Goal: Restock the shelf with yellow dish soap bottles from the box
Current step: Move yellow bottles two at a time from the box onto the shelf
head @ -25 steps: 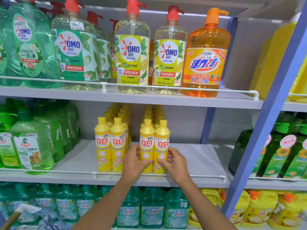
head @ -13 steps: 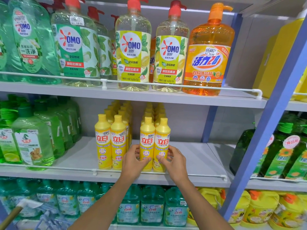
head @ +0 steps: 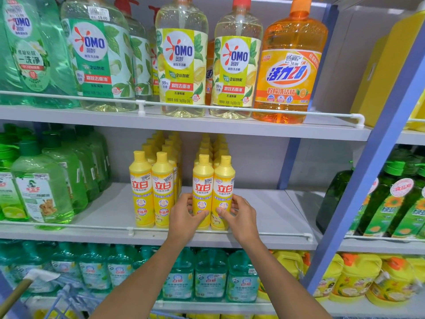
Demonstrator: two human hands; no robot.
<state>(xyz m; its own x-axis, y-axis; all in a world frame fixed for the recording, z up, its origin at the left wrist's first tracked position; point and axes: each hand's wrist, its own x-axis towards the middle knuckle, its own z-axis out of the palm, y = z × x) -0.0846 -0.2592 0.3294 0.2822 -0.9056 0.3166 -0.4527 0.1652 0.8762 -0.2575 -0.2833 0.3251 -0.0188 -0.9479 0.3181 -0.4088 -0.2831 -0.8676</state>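
Now left hand (head: 184, 217) grips one bottle (head: 202, 180), right hand (head: 242, 216) its neighbour (head: 224, 180), at shelf (head: 276, 217) front edge. Probably squaring the pair.

The brand "立白" is printed in red on the yellow dish soap bottles (head: 203, 180) of the middle shelf (head: 264, 215); "OMO" and "99%" are carried by the clear pump bottles (head: 181, 61) above, and "活力28" by the orange bottle (head: 287, 88), whose price sticker (head: 293, 59) is marked "10.00".
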